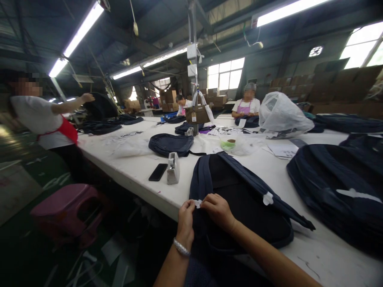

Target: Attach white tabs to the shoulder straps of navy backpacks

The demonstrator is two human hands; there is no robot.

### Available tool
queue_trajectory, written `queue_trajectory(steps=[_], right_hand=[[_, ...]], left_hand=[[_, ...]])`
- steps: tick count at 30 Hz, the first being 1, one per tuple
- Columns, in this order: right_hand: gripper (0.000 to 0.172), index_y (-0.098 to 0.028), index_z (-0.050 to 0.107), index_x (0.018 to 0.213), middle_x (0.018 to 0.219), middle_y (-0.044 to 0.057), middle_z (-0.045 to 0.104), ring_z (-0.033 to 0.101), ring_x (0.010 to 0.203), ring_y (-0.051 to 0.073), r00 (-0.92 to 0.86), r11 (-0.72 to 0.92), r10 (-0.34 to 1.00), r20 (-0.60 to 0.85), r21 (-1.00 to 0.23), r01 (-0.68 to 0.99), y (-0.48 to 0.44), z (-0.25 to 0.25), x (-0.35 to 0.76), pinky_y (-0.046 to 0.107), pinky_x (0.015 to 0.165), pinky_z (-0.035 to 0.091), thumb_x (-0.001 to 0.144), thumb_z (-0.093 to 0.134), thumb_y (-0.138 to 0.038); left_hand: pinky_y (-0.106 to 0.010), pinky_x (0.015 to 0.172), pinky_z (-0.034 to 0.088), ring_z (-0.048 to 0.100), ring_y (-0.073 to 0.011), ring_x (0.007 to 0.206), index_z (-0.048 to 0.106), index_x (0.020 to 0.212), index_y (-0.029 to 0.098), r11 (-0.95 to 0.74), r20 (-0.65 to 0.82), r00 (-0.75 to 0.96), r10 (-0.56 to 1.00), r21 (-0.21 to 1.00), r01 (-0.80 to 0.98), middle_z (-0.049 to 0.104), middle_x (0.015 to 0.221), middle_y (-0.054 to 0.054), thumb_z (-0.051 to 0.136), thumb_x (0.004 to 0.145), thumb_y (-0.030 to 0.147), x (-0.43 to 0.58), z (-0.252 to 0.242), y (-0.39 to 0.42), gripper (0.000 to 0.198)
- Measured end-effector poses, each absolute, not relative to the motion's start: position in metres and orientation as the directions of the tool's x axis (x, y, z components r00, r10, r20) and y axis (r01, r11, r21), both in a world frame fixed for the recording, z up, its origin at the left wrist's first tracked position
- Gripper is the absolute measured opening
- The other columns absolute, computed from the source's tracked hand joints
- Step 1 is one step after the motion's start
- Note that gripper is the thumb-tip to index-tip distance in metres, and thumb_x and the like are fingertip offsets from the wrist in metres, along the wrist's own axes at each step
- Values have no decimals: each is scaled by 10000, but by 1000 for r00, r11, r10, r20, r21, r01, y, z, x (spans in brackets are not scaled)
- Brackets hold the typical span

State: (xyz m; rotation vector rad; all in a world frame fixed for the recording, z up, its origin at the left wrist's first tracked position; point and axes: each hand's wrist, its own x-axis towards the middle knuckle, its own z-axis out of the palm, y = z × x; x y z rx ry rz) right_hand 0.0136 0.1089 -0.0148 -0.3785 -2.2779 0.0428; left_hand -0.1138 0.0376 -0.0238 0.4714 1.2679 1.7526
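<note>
A dark navy backpack (pixel 239 199) lies on the white table right in front of me, its straps facing up. At its left edge my left hand (pixel 186 217), with a silvery band on the wrist, pinches one end of a small white piece (pixel 198 203). The fingers of my right hand (pixel 218 210) are closed on the other side of that same piece, above the backpack's left strap. Another white piece (pixel 267 198) is wrapped around the right strap.
Beyond the backpack are a tape dispenser (pixel 173 169), a black phone (pixel 158 172) and another backpack (pixel 170 144). More backpacks (pixel 338 187) lie at the right. A pink stool (pixel 67 207) stands at the left. Other people are around the table (pixel 128 175).
</note>
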Motion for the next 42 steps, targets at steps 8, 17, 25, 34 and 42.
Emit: queue_trajectory(steps=[8, 17, 25, 34, 42], right_hand=[[262, -206, 655, 785, 763, 22, 618, 514, 685, 140, -612, 950, 285, 738, -134, 280, 107, -13, 13, 281, 638, 356, 949, 451, -190], [226, -209, 654, 845, 795, 19, 640, 531, 727, 139, -652, 972, 169, 739, -16, 234, 107, -15, 15, 283, 665, 365, 941, 457, -153], [241, -233, 670, 893, 833, 20, 665, 555, 748, 147, -652, 968, 206, 730, -56, 243, 105, -12, 18, 293, 673, 374, 940, 450, -143], [248, -232, 691, 830, 802, 25, 647, 552, 710, 146, -541, 927, 373, 754, -272, 260, 103, -11, 20, 289, 669, 407, 934, 471, -190], [212, -236, 660, 1045, 1035, 64, 653, 605, 966, 189, -367, 812, 576, 731, -563, 152, 100, -5, 28, 321, 871, 476, 933, 481, -225]], left_hand=[[-221, 620, 414, 540, -110, 625, 625, 739, 141, -180, -95, -638, 764, 919, -352, 608, 673, 6, 730, 659, 328, -112, -19, 41, 229], [-252, 576, 403, 536, -150, 595, 589, 692, 151, -69, -138, -560, 817, 941, -332, 587, 627, -11, 692, 668, 357, -118, -14, 40, 231], [-233, 609, 381, 494, -151, 627, 582, 747, 191, -95, 184, -627, 757, 980, 174, 544, 660, 14, 555, 837, 371, -119, -9, 34, 203], [-278, 839, 420, 603, -205, 879, 645, 851, 202, -227, 307, -547, 779, 951, 210, 670, 888, -59, 552, 863, 387, -108, -4, 16, 206], [-279, 728, 469, 620, -185, 776, 632, 969, 143, -32, -51, -499, 865, 987, -156, 675, 866, -76, 554, 818, 538, -127, -15, 28, 430]])
